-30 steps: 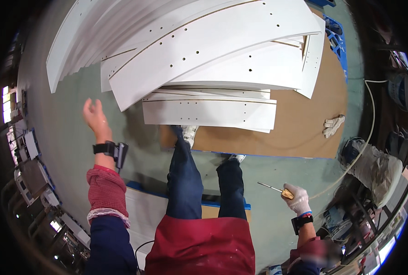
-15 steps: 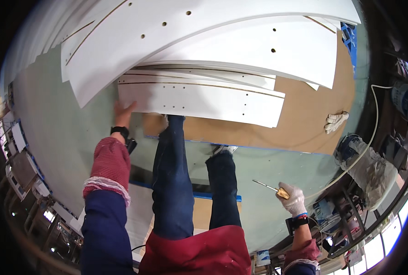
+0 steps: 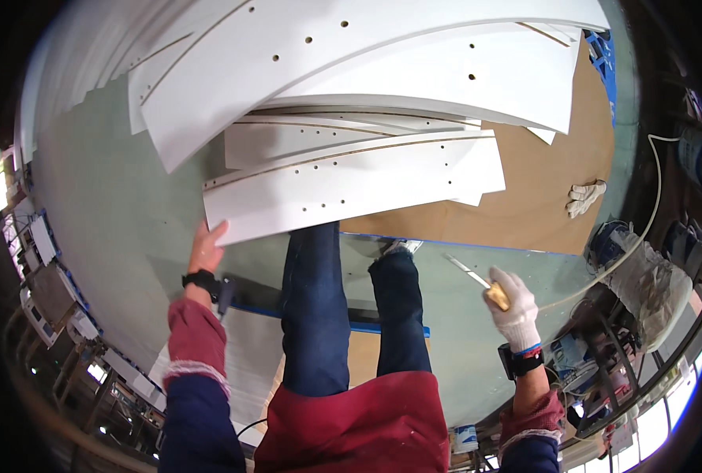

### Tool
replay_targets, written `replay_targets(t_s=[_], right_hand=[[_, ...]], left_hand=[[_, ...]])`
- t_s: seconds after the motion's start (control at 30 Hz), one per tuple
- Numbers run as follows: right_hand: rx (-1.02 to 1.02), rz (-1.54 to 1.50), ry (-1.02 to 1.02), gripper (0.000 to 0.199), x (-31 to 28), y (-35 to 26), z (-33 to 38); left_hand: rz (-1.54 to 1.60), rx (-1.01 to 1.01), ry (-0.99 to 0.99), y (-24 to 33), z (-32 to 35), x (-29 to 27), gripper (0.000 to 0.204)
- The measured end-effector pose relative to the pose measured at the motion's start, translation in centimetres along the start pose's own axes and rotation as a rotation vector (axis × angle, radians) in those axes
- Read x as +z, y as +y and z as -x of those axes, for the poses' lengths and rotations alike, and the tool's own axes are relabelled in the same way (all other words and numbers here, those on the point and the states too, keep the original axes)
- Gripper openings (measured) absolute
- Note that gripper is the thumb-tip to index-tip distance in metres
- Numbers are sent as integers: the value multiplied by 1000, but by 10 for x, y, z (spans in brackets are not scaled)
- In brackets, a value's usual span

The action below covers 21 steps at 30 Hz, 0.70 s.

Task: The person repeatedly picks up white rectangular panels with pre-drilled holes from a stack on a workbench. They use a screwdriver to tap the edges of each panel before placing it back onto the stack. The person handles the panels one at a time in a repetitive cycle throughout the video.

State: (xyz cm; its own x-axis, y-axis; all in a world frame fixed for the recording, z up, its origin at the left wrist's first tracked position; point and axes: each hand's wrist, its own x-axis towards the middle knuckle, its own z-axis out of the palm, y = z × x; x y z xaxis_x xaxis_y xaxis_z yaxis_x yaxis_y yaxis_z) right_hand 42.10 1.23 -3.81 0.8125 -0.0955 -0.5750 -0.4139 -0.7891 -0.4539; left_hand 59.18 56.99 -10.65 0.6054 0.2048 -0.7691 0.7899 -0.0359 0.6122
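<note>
In the head view, the two hands are well apart and each is occupied. The bare left hand (image 3: 207,246) pinches the near left corner of a slim white panel (image 3: 359,181), its thumb on the upper face and its fingers apparently curled below. The panel slants away to the right of that hand, its far end overlapping the lower panels (image 3: 260,142) beyond; whether that end rests on them or hangs just above is hard to tell. The gloved right hand (image 3: 515,307), well to the right and a little nearer the body, is closed around the yellow handle of a screwdriver (image 3: 496,296) (or something much like one, the blade being blurred), which points up and left over the floor (image 3: 465,359) and touches no panel. As to progress, the held panel already has its holes and a brown line along its far edge, and sits askew to the pile, so it seems only partly free of it. The lower panels lie unheld, as do the large curved panels (image 3: 398,71) farther beyond the left hand. A work glove (image 3: 585,198) lies on brown board (image 3: 552,225), beyond the right hand and to its right.
</note>
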Motion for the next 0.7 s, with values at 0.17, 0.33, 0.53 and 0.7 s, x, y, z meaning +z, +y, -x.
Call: replay_targets(t_s=[0.17, 0.33, 0.53, 0.7], right_hand=[[-105, 62, -313, 42, -30, -78, -3], [321, 272, 98, 24, -82, -77, -33], [67, 53, -76, 31, -100, -102, 11], [279, 134, 5, 33, -109, -56, 34]], left_hand=[[171, 102, -94, 0, 82, 24, 57], [160, 99, -105, 21, 157, 49, 65], [56, 209, -160, 58, 207, 118, 41], [-288, 531, -122, 76, 238, 186, 26]])
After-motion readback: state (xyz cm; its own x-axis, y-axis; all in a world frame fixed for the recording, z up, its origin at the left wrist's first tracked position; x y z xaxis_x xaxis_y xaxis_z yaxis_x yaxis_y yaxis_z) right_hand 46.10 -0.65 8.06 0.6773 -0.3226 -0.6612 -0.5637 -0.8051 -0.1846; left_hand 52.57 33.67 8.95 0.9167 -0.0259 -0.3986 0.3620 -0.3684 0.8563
